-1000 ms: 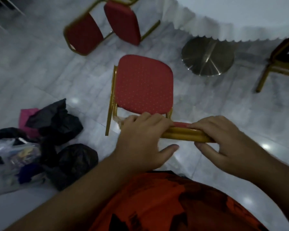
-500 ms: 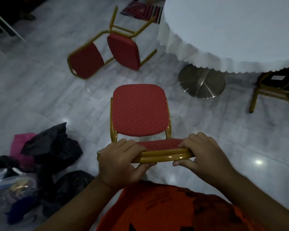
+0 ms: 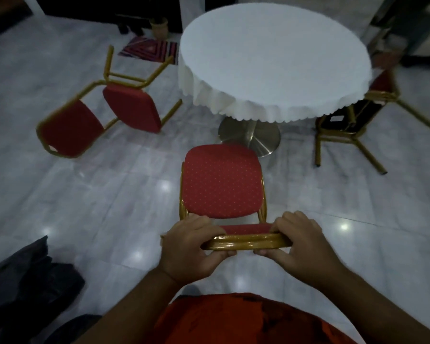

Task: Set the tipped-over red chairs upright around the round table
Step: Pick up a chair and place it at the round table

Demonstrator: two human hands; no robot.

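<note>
Between us & the round table (image 3: 271, 70) stands one red chair (image 3: 222, 181), seat toward the table; our left hand (image 3: 191, 247) & right hand (image 3: 298, 244) clamp its backrest top; tipped chair (image 3: 102, 112) lies far left, nearer the left hand.

three red chairs (image 3: 222, 181) (image 3: 132, 109) (image 3: 353, 112), one round table (image 3: 273, 60)

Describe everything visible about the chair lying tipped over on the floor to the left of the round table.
The tipped-over chair has a gold-coloured, metal-looking tube frame with a red padded seat and a matching red backrest pad. It lies on its side on the pale marble-look floor, legs pointing up and toward the round table, backrest nearest the camera's left. Neither hand touches it; it sits apart from the tablecloth, and only the floor appears to contact it.
</note>
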